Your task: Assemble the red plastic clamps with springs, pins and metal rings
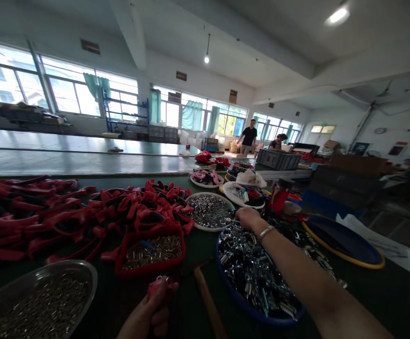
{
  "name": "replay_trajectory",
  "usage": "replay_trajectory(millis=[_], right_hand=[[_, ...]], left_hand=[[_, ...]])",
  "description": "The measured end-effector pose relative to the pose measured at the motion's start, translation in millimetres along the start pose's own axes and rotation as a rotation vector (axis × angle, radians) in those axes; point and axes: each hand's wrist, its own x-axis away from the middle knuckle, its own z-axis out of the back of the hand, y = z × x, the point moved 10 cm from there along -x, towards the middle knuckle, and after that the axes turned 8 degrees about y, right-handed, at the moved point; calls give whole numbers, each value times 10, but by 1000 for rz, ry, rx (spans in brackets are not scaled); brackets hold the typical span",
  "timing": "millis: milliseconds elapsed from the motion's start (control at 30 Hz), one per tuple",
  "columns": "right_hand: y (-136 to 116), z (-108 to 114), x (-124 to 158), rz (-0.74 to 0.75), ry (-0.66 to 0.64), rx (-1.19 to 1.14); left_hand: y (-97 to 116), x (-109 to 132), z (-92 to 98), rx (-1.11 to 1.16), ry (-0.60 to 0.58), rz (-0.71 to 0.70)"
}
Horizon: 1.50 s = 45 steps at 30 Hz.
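My left hand (pixel 153 308) is near the table's front edge, closed around a small red plastic part (pixel 158 285). My right hand (pixel 249 218) reaches forward over a blue basin (pixel 257 313) full of small metal springs and parts. Its fingers are curled at the rim of a white bowl (pixel 210 211) of shiny metal pieces. What they pinch, if anything, is too small to make out. A silver bracelet sits on that wrist.
A pile of red handles (pixel 67 212) covers the left of the table. A red tray (pixel 151 252) of metal pins, a steel bowl (pixel 38 294) and a wooden hammer handle (pixel 208 303) lie near. Two people (pixel 249 136) stand far back.
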Motion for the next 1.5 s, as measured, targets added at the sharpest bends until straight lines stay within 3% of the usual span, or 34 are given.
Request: replay_trajectory(millis=[100, 233, 400, 567, 633, 700, 833, 867, 933, 1100, 1200, 1300, 1400, 1500], right_hand=[[456, -257, -82, -46, -188, 105], [600, -437, -52, -50, -267, 178], [534, -449, 8, -30, -239, 139], [441, -218, -18, -91, -83, 19], [226, -48, 23, -71, 0, -86], [-153, 93, 176, -6, 56, -228], [-1216, 118, 782, 218, -31, -564], [-1491, 132, 944, 297, -82, -757], [-1781, 220, 1127, 346, -42, -869], [-1980, 428, 1147, 361, 42, -791], [-2004, 591, 1170, 347, 208, -746], [-2200, 699, 1403, 527, 393, -704], [-2317, 833, 1713, 722, 662, -626], [-2372, 947, 1915, 845, 828, -543]], left_hand=[[-4, -19, 7, -7, 12, -10], [-3, -20, -22, -21, 41, -14], [48, 103, -58, 74, 64, -56], [33, 198, -103, 132, -53, -65], [34, 209, -94, 159, -68, -63], [47, 212, -88, 183, -75, -68], [14, 207, -131, 193, -156, -29], [0, 207, -144, 187, -184, -17], [-12, 207, -146, 177, -218, -7], [-2, 236, -191, 105, -294, -65], [-6, 268, -251, 32, -370, -128], [75, 292, -211, 68, -392, -186], [204, 386, -185, 22, -438, -212], [378, 576, -243, -25, -544, -258]])
